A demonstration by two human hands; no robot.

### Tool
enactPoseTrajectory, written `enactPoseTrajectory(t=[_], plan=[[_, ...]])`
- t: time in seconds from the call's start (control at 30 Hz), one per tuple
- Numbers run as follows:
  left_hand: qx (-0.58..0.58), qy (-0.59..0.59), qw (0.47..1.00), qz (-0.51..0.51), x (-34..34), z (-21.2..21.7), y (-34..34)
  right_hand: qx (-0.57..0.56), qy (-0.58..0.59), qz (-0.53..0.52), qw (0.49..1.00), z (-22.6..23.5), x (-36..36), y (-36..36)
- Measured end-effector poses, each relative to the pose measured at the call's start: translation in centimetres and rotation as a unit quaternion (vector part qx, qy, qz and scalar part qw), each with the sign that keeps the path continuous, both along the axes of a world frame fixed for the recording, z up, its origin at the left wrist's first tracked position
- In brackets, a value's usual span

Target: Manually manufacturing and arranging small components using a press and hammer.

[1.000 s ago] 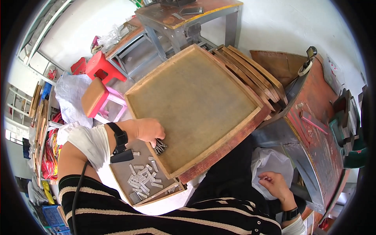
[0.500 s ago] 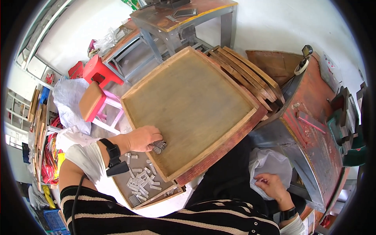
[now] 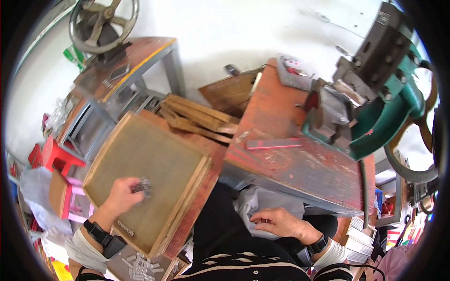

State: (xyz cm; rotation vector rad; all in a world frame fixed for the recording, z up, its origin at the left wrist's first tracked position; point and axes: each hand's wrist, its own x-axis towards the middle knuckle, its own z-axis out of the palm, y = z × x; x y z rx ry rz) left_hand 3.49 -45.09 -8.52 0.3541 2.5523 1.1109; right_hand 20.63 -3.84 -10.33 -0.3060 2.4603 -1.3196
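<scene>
My left hand [image 3: 125, 194] is closed around a bunch of small grey ridged pieces [image 3: 143, 187], over the shallow wooden tray [image 3: 180, 206]. A short row of similar pieces [image 3: 125, 228] lies in the tray by its near left edge. Lower down, partly cut off, a box of loose small grey pieces [image 3: 140, 268] sits below the tray's near corner. My right hand [image 3: 279, 222] hovers at the mouth of a white plastic bag [image 3: 253, 201], its fingers curled together. Whatever those fingers may hold is too small to make out.
A worn red bench [image 3: 267, 164] stands on the right, bearing a green hand press [image 3: 389, 122] and a flat reddish bar [image 3: 274, 144]. Behind the tray lean wooden frames [image 3: 197, 114]. Red and pink stools [image 3: 58, 154] stand at left, near a table with a handwheel machine [image 3: 105, 28].
The view has swung right, bringing the press into sight. My left hand has moved further over the tray with pieces in it, and a row of pieces shows near the tray's edge.
</scene>
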Motion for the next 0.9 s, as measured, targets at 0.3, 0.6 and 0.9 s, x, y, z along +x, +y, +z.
enactPoseTrajectory(t=[0.3, 0.6, 0.9], plan=[[0.042, 0.263, 0.835, -0.481, 1.8, 6.3, 36.0, 0.048, 0.307, -0.323, 0.894, 5.1, 3.2, 7.9], [0.146, 0.268, 0.847, -0.436, 3.0, 2.2, 38.7, 0.129, 0.295, -0.273, 0.907, 4.3, -0.1, 12.1], [0.238, 0.292, 0.855, -0.356, 3.2, -0.3, 37.2, 0.268, 0.325, -0.238, 0.875, 5.4, -1.5, 11.9]])
